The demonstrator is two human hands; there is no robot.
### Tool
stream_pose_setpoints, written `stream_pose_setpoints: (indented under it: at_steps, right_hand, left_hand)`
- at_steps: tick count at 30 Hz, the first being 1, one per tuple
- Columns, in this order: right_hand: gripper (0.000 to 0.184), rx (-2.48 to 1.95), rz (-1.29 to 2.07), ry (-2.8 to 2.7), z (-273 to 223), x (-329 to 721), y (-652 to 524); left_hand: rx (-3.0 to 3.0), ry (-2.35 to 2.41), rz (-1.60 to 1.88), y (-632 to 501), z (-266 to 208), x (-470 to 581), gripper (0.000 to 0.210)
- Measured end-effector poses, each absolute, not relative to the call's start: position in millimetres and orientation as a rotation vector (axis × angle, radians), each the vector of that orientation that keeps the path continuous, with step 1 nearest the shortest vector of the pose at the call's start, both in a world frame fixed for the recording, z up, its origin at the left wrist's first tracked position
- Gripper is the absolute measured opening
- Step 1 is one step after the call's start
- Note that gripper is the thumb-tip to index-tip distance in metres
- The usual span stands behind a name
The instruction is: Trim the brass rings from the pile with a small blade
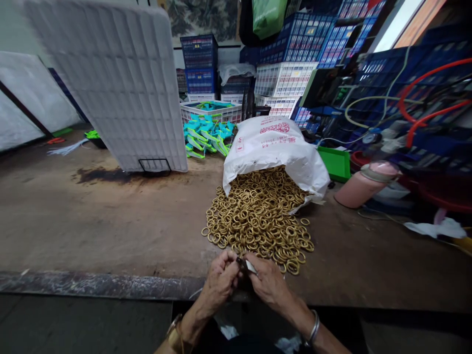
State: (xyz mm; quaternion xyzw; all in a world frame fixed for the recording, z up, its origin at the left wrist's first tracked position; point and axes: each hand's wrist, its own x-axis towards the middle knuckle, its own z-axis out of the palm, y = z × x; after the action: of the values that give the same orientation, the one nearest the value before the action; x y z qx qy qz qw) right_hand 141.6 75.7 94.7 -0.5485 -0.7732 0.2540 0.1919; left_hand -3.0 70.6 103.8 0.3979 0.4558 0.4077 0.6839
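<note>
At the table's front edge, my left hand (221,276) is closed in a pinch, and whatever sits in its fingers is too small to make out. My right hand (271,282) grips a small flat tool (251,267) with a pale strip and a dark end, perhaps a blade. The dark end reaches the left fingertips. Just beyond both hands spreads a pile of gold-coloured rings (254,221). They spill from the mouth of a white woven sack (269,142) with red print, lying on its side.
A tall white ribbed panel (121,88) stands on a wire stand to the left on the brown table (92,231). Behind are turquoise and green plastic parts (206,132) and stacked crates (201,64). A pink cylinder (363,187), green tray (335,163) and red hoses (409,108) are right.
</note>
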Motion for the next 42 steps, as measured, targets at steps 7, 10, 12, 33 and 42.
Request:
stream_pose_setpoints:
  at_steps: [7,10,12,33,42]
  right_hand:
    - [0.027,-1.632,0.636,-2.302,92.4,140.0,77.3]
    - [0.022,-1.672,0.615,-2.265,89.0,144.3,80.7]
    - [0.018,-1.671,0.608,-2.21,88.3,145.4,82.4]
    - [0.028,-1.411,1.041,-1.74,104.4,119.1,73.6]
    - [0.031,-1.412,1.073,-1.768,104.7,118.4,71.1]
  left_hand:
    - [0.89,1.035,0.891,67.8,106.8,-5.2,0.037]
    - [0.93,0.994,0.836,59.2,120.1,-9.0,0.036]
    - [0.921,0.954,0.834,54.3,124.7,-10.9,0.035]
    - [0.577,0.884,1.014,53.1,103.4,-15.1,0.025]
    - [0.677,0.966,0.997,51.1,104.3,-15.1,0.03]
